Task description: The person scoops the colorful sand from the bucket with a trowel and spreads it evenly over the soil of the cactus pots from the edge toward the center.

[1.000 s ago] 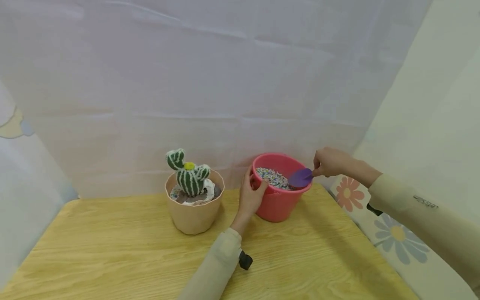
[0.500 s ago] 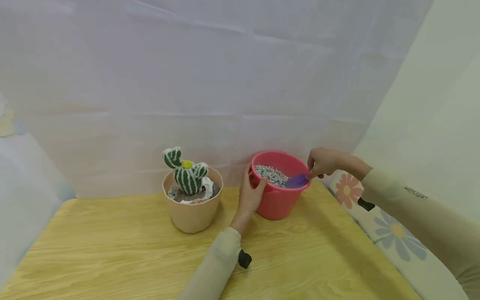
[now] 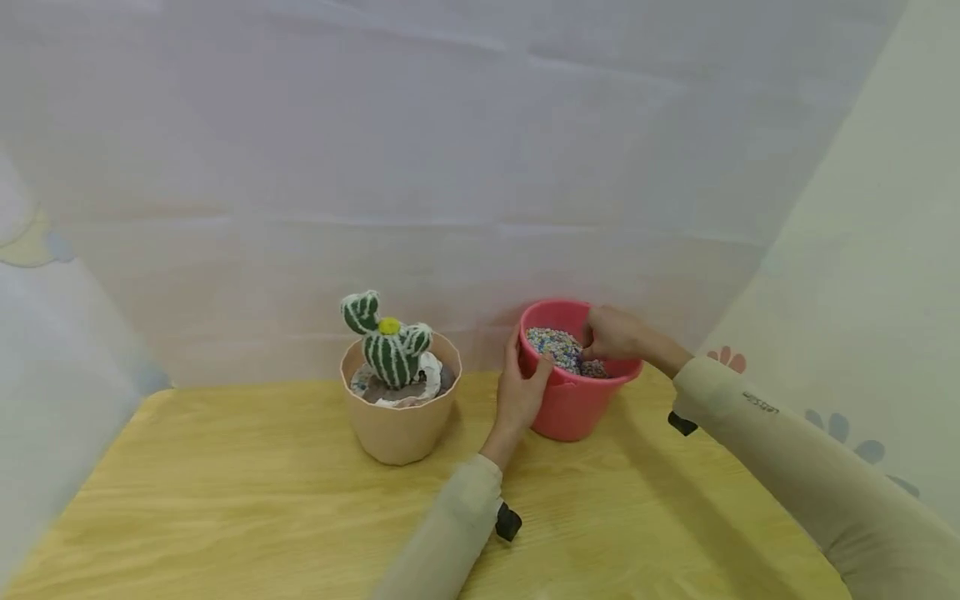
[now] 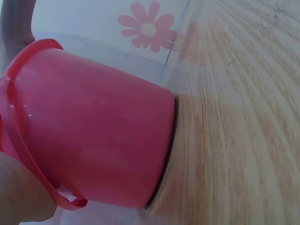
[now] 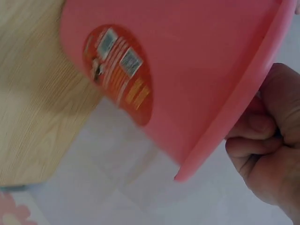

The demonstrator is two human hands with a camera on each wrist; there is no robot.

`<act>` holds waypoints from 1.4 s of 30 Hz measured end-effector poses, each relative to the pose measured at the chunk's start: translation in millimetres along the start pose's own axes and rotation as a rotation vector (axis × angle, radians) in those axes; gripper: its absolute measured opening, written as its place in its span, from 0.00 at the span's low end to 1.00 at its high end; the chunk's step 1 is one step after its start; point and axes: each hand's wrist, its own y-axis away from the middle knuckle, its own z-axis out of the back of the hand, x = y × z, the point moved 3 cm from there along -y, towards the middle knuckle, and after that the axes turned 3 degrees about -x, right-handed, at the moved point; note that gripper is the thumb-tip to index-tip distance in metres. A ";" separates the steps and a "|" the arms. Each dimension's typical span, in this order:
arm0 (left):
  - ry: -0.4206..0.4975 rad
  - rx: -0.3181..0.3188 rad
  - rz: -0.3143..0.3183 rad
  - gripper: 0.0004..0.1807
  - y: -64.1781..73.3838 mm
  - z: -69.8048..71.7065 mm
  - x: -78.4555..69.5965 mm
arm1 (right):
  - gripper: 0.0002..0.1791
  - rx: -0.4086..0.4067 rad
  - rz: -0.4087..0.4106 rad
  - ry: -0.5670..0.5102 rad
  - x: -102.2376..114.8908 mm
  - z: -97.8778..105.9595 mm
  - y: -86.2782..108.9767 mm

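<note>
A pink-red bucket [image 3: 572,414] stands on the wooden table, partly filled with small multicoloured beads [image 3: 551,343]. My left hand [image 3: 521,402] grips its rim from the left, thumb on the near outer side. In the left wrist view, part of that hand [image 4: 23,190] is beside the bucket's handle [image 4: 33,154]. My right hand [image 3: 621,335] reaches over the right rim into the bucket, fingers curled round the handle of a purple toy shovel; the shovel is almost wholly hidden by the hand and beads. The right wrist view shows the curled fingers [image 5: 255,136] behind the rim.
Left of the bucket stands a beige pot [image 3: 401,429] holding a knitted cactus [image 3: 393,358] with a yellow flower, among stones and white material. A pale sheet [image 3: 375,167] hangs behind the table [image 3: 285,500]. Beyond the table's right edge is a flower-patterned pale surface [image 3: 855,433].
My right hand has moved left and down into the bucket, pushing the purple shovel into the beads, where its blade no longer shows plainly. My left hand keeps its hold on the rim.
</note>
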 end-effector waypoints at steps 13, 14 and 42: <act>0.069 0.015 0.012 0.41 -2.0 11.8 13.9 | 0.18 0.188 -0.165 0.046 -1.5 -20.3 -13.1; 0.068 0.018 0.013 0.41 -1.9 11.4 14.5 | 0.19 0.208 -0.170 0.050 -1.0 -20.1 -12.7; 0.099 0.012 -0.056 0.42 0.9 3.7 4.0 | 0.24 0.100 -0.081 0.250 -12.7 -18.9 14.0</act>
